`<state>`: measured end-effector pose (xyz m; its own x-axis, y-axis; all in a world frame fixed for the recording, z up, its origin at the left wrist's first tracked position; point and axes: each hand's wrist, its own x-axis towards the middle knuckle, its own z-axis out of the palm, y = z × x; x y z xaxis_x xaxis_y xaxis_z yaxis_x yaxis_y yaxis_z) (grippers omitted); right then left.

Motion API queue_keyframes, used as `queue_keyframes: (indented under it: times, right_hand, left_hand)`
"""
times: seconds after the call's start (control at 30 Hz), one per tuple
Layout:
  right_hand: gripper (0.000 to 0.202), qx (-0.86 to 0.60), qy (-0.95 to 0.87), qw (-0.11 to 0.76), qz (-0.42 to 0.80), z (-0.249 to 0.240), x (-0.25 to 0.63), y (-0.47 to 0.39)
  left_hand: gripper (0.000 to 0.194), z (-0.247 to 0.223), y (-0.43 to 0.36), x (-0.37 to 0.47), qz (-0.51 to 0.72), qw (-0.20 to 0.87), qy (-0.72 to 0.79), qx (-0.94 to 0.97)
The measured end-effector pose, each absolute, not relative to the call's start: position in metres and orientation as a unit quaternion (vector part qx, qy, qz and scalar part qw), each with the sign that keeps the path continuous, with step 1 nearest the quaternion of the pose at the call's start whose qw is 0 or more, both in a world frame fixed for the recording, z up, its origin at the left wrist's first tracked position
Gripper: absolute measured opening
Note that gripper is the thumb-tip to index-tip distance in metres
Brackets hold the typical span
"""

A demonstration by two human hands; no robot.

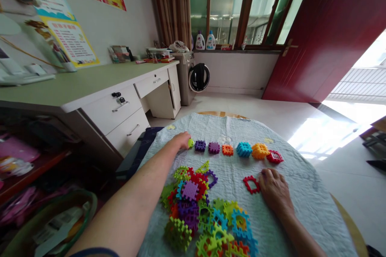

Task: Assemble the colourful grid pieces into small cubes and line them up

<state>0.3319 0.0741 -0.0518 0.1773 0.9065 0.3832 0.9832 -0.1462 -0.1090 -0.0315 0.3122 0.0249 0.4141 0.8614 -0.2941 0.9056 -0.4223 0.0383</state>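
Note:
My left hand [181, 140] reaches to the left end of a row of plastic block pieces, fingers closed around a lime green block [191, 143] that they partly cover. Along the row to its right lie a dark purple block [200, 146], a purple block [214, 147], an orange block [227, 150], a blue block [244, 149], a yellow-orange block [260, 151] and a red block [275, 156]. On the cloth at right rests my right hand [274, 188], palm down with fingers extended. Beside its thumb side is a red open-centred piece [251, 184]; whether they touch is unclear.
A pile of interlocking plastic pieces [190, 190] in several colours spreads over the near part of the cloth-covered round table [301, 209]. A desk with drawers [120, 80] stands at left. Behind are a washing machine [185, 78] with its door ajar and a red door [319, 32].

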Motion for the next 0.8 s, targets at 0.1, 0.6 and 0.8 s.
queue_keyframes:
  times: [0.1, 0.6, 0.8]
  right_hand:
    - [0.023, -0.758, -0.623, 0.163, -0.107, -0.051, 0.331, 0.074]
    - [0.026, -0.770, -0.616, 0.136, -0.099, -0.051, 0.332, 0.076]
    - [0.026, -0.770, -0.615, 0.140, -0.096, -0.047, 0.328, 0.075]
  left_hand:
    - [0.055, 0.026, 0.314, -0.032, -0.116, 0.099, 0.522, 0.839]
    - [0.091, 0.039, 0.295, -0.039, -0.078, 0.097, 0.534, 0.836]
    - [0.065, 0.057, 0.237, -0.076, 0.010, 0.197, 0.458, 0.867]
